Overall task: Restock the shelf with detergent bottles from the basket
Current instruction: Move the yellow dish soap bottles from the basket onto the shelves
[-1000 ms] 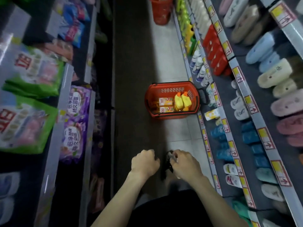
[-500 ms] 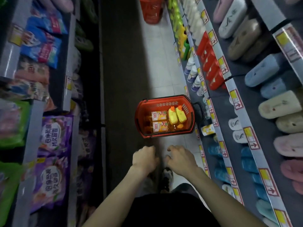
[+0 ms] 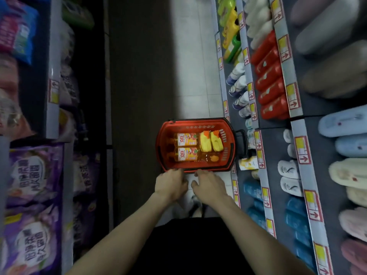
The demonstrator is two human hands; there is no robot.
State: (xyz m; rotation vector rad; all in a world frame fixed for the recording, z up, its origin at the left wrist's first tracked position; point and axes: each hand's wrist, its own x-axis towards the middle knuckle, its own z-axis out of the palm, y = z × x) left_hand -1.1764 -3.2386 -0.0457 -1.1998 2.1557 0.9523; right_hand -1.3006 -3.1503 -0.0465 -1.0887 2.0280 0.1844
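2 bare hands reach down side by side over the aisle floor (image 3: 190,76). The left hand (image 3: 171,185) has its fingers curled under, fingertips at the near rim of the red basket (image 3: 159,149); whether it grips that rim cannot be told. The right hand (image 3: 208,187), just at its 3 o'clock, is relaxed and loosely spread, holding nothing, with its fingertips at the same rim.

The basket sits on the floor at 12 o'clock from both hands. Inside, 2 orange detergent bottles (image 3: 185,139) lie flat side by side, labels up, toward the 9 o'clock end. 2 yellow bottles (image 3: 205,143) with orange caps lie toward the 3 o'clock end, and 1 more orange bottle (image 3: 212,158) lies just at their 6 o'clock. The black handle (image 3: 241,141) points to 3 o'clock, toward the shelf (image 3: 260,165), whose rails carry yellow price tags.

Red bottles (image 3: 270,76) stand on that shelf at 1 o'clock, and slippers (image 3: 347,124) fill the tier at 3 o'clock. Purple bags (image 3: 33,175) hang at 9 o'clock
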